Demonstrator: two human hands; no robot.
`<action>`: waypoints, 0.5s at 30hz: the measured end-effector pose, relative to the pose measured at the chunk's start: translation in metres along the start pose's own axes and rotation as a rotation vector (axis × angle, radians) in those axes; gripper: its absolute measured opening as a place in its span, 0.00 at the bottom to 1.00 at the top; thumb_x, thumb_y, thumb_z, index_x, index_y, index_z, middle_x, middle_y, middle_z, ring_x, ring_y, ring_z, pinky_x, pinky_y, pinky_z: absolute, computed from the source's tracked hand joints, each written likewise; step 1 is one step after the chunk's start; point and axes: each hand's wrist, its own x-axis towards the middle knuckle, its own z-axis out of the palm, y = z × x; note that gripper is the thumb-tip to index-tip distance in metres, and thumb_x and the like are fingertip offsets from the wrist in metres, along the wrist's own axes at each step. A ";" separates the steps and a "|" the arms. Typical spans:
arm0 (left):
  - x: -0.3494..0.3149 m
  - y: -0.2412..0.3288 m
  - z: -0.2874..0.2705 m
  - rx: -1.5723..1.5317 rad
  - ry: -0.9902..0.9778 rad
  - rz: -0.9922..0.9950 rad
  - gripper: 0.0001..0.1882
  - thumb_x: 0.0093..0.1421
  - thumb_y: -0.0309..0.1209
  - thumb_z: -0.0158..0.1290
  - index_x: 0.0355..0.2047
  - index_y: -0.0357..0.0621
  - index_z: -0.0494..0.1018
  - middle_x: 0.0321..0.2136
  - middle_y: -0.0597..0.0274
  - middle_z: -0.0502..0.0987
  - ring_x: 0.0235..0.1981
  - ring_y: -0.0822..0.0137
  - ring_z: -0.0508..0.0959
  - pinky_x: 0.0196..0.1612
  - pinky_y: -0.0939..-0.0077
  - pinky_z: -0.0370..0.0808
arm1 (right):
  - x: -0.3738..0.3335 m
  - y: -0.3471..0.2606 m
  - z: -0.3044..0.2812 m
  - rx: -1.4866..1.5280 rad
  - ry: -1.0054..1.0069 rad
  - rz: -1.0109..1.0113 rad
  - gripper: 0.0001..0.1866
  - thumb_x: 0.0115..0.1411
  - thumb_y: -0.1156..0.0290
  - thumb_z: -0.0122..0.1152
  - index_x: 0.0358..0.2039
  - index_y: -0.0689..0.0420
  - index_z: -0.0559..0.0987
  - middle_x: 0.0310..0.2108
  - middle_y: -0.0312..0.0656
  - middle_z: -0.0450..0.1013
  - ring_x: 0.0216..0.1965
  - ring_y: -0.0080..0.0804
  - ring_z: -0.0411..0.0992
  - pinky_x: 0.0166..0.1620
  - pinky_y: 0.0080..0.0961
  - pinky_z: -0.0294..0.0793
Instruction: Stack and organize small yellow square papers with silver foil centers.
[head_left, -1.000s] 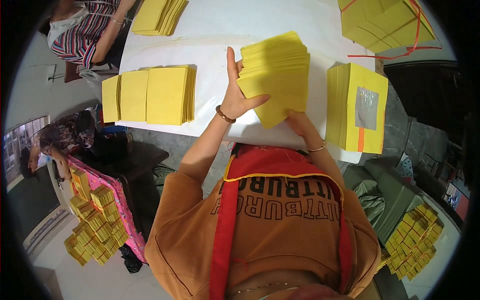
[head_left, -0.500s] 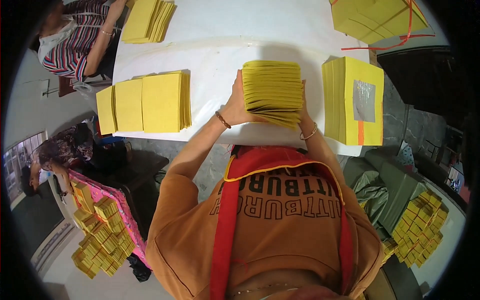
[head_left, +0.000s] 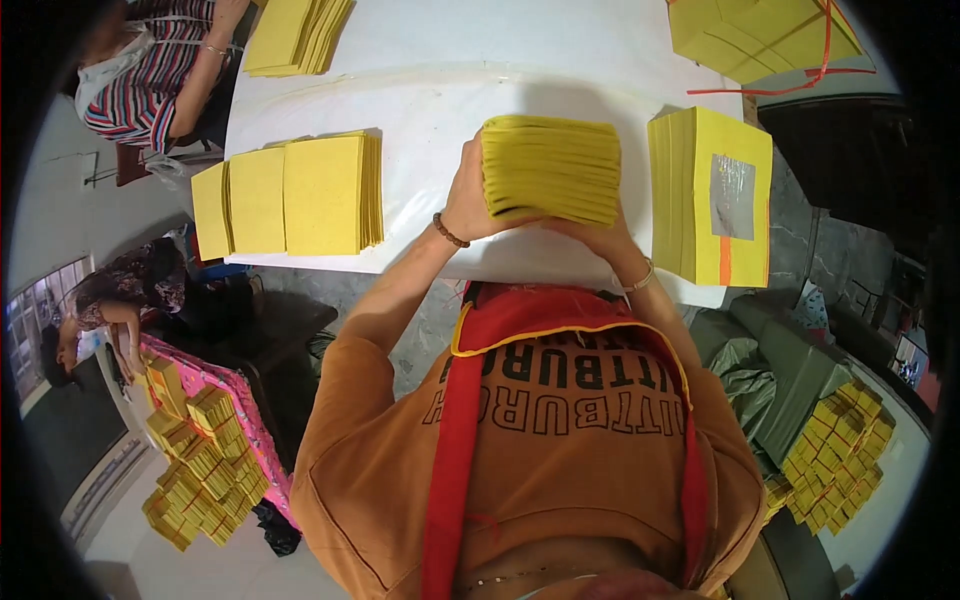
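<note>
Between my two hands is a thick stack of folded yellow paper (head_left: 552,168), its layered edges facing up above the near part of the white table (head_left: 520,262). My left hand (head_left: 466,205) is wrapped round the stack's left side and near corner, its fingers partly hidden behind the paper. At the near right corner, my right hand (head_left: 605,238) grips the stack, and some fingers reach along its near underside. Left of my left hand lies a row of overlapping yellow paper stacks (head_left: 322,195). To the right stands a yellow bundle (head_left: 740,195) with a clear patch and an orange band.
Another yellow stack (head_left: 300,35) lies at the far left, beside a person in a striped top (head_left: 150,75). A yellow bundle with red strapping (head_left: 765,35) sits far right. Piles of yellow bundles (head_left: 205,465) stand at lower left, where another person (head_left: 125,300) leans over; more bundles (head_left: 838,455) are at lower right.
My right hand has shifted from the stack's right side to its near right corner. The loose, fanned near layers now sit closer together, and the stack is slightly higher in the view.
</note>
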 end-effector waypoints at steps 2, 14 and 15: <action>-0.005 -0.003 0.004 0.104 -0.053 0.021 0.49 0.32 0.40 0.70 0.52 0.39 0.57 0.45 0.48 0.65 0.42 0.48 0.67 0.46 0.61 0.66 | 0.005 0.023 -0.001 -0.003 0.018 0.006 0.63 0.36 0.68 0.76 0.63 0.58 0.38 0.59 0.47 0.52 0.60 0.37 0.52 0.61 0.33 0.51; -0.010 -0.064 0.025 0.000 -0.154 -0.263 0.35 0.46 0.32 0.59 0.47 0.28 0.51 0.32 0.38 0.70 0.30 0.41 0.70 0.33 0.58 0.71 | 0.020 0.051 -0.016 -0.401 0.008 -0.085 0.45 0.47 0.64 0.68 0.59 0.59 0.50 0.54 0.46 0.58 0.55 0.37 0.58 0.58 0.31 0.55; -0.016 -0.071 0.026 -0.015 -0.145 -0.220 0.34 0.47 0.31 0.58 0.46 0.28 0.51 0.31 0.38 0.70 0.30 0.41 0.70 0.33 0.58 0.71 | 0.020 0.040 -0.015 -0.294 0.018 -0.100 0.46 0.46 0.64 0.68 0.59 0.59 0.49 0.54 0.46 0.57 0.56 0.37 0.57 0.59 0.31 0.55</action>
